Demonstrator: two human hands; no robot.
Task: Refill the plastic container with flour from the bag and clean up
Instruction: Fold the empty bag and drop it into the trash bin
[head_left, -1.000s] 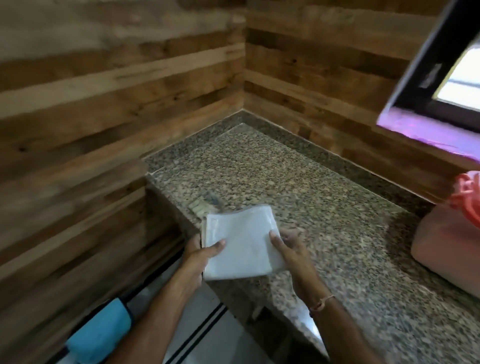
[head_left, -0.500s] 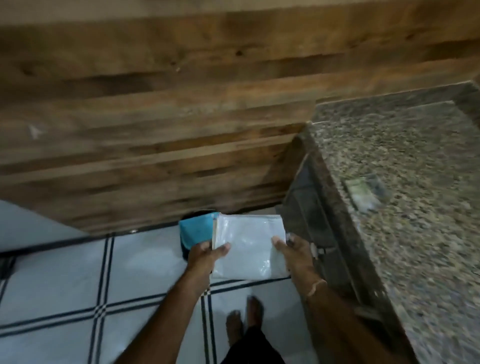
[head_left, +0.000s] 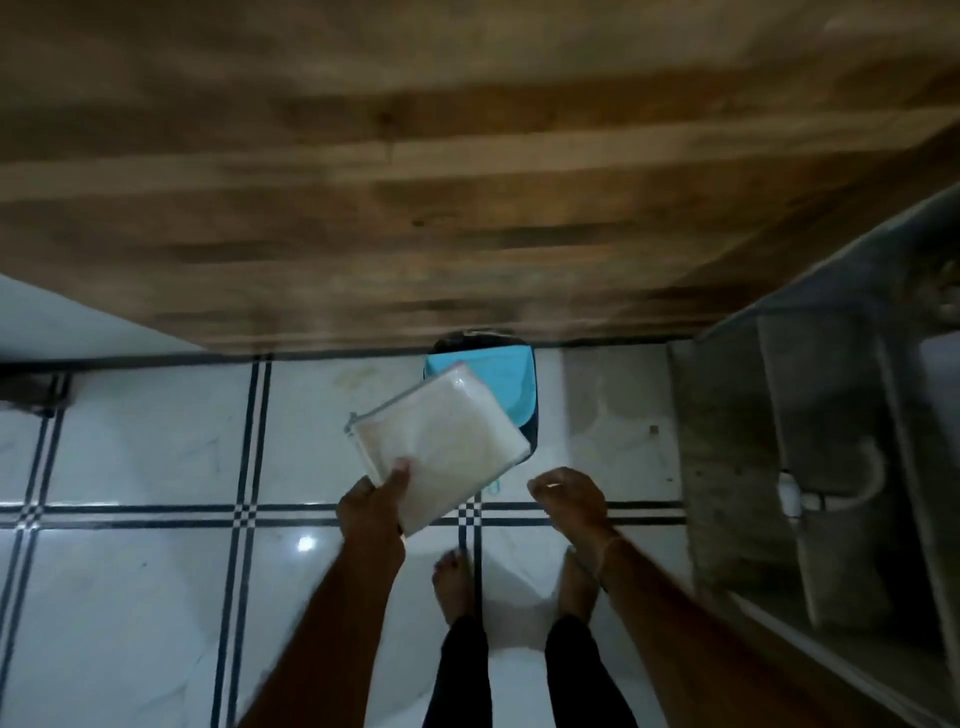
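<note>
- We count one bag. It is flat, white and translucent, with a thin strip along its upper-left edge, and it is tilted so one corner points up and away from us.
- We count two hands. The left hand grips the bag at its near-left corner. The thumb is pressed on top, and the other fingers are hidden under the plastic.
- The right hand holds nothing. Its fingers are loosely curled and sit apart from the bag, just to the right of its lower edge.
- We count one bin, with a light blue top on a dark body. It stands on the floor against the foot of the wall. From our view the far corner of the bag overlaps it. We cannot tell how high above the bin the bag is.
- We count two bare feet: one below the bag and one under the right wrist. Both are on white tiles crossed by dark double lines.
- The wall is made of brown wooden planks and is blurred.
- At the right we see the grey side of the desk, with one white pipe curving beneath it.
</note>
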